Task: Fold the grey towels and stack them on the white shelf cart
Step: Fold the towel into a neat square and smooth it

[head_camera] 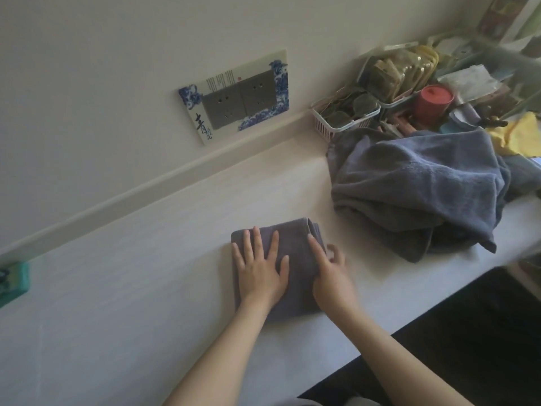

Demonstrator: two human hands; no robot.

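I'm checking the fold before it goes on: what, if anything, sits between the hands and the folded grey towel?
Nothing visible does. The left hand lies flat on the folded grey towel, and the right hand touches its right edge with straight fingers. The pile of unfolded towels lies apart, to the right. The white shelf cart is not in view.

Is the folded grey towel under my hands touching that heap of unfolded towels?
Apart. The head view shows bare white counter between the folded towel and the heap of unfolded towels.

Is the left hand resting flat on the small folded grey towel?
Yes, the left hand lies with straight fingers on top of the small folded grey towel.
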